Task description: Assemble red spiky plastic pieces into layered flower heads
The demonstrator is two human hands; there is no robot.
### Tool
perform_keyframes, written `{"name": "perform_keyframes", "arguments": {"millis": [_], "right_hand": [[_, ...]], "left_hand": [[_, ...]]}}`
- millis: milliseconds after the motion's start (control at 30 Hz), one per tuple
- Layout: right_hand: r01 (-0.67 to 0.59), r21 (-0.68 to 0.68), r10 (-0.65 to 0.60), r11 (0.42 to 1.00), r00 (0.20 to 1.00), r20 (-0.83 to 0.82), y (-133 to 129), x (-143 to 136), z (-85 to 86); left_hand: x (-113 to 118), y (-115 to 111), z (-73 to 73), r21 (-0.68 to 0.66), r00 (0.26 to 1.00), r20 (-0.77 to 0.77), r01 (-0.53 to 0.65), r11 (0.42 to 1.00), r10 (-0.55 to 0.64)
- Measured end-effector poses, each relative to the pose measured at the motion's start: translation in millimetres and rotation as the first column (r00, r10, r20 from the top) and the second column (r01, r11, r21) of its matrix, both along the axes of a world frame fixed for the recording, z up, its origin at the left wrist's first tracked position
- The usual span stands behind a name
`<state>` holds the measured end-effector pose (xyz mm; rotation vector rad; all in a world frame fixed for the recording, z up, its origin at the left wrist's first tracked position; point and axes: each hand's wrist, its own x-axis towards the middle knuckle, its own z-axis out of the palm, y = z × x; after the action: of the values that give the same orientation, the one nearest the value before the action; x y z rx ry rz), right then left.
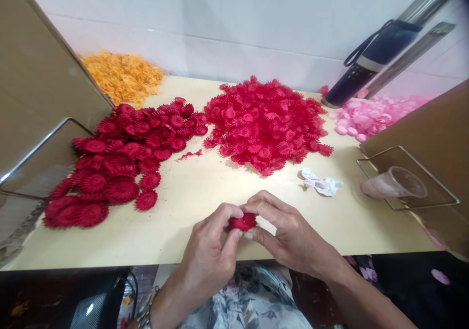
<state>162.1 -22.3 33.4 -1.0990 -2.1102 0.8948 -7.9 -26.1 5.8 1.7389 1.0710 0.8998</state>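
Floral-printed fabric (252, 295) covers the person's lap before a pale tabletop (172, 241), where a heap of red fringed flower pieces (271, 128) sits centrally, apparently to stay within easy reach. Darker red fringed discs (122, 189) lie stacked at left, presumably to keep them separate. Left hand (210, 246) and right hand (296, 232) pinch one small red piece (244, 222) between thumbs and fingers over the tabletop's near side, likely to steady it.

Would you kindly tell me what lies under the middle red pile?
Pale tabletop shows along the front of the red pile; whatever lies directly beneath is covered, so unseen.
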Motion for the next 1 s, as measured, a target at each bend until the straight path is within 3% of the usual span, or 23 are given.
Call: {"name": "perform_keyframes", "arguments": {"millis": [267,400,533,700,800,1000], "right_hand": [[0.046,0.106,-0.043,0.993,0.999,-0.031,-2.0,-2.8,-12.1],[0.063,0.105,-0.061,0.992,0.998,-0.023,-1.4,-1.6,-13.7],[0.016,0.092,-0.014,0.996,1.000,-0.022,-2.1,-1.8,-12.3],[-0.027,0.017,0.027,0.999,1.000,0.000,-1.8,0.4,-4.9],[-0.064,-0.040,0.065,0.997,0.997,0.032,0.9,3.6,1.4],[-0.070,0.064,0.056,0.996,0.979,0.194,2.9,2.8,1.0]], "left_hand": [[2.2,-1.1,-1.1,0.046,0.998,-0.067,0.002,0.999,0.001],[-1.7,2.1,5.0,-0.063,0.996,-0.043,0.070,0.996,-0.072],[-6.1,4.7,10.1,-0.167,0.990,0.099,0.115,0.979,-0.099],[-5.8,4.7,7.2,-0.211,0.991,0.134,0.019,0.977,0.010],[-4.9,3.8,5.6,-0.199,0.993,0.116,0.016,0.980,0.007],[-0.7,6.0,4.2,-0.248,0.986,0.164,0.051,0.968,-0.010]]}}
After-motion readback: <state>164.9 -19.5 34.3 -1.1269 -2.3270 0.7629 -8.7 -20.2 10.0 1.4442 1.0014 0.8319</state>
